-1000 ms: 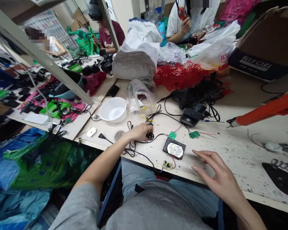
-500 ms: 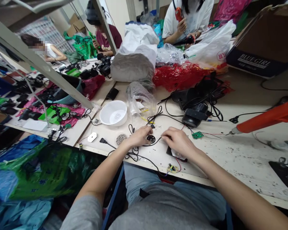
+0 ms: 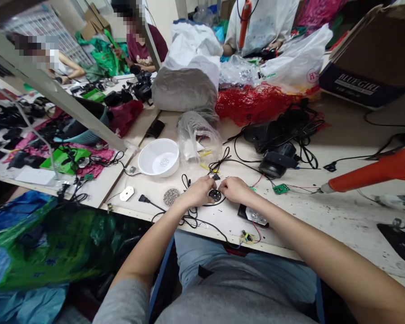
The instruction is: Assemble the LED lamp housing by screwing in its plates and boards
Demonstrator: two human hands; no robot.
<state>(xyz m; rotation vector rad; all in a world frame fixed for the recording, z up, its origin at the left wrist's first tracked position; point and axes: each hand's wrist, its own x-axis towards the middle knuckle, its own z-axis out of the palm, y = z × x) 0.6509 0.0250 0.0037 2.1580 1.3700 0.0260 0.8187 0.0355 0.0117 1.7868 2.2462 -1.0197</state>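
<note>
Our right hand (image 3: 235, 189) had moved in beside our left hand (image 3: 198, 191), both curled over a small round black disc (image 3: 215, 195) on the desk (image 3: 357, 220), grip unclear, while the LED panel (image 3: 254, 218) and green circuit board (image 3: 281, 189) lay apart, seemingly unfitted.

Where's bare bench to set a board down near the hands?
Speckled bench top shows right of the green circuit board, below the orange tool; smaller patch left of the white bowl. Crowded: left hand, right hand, black wires.
</note>
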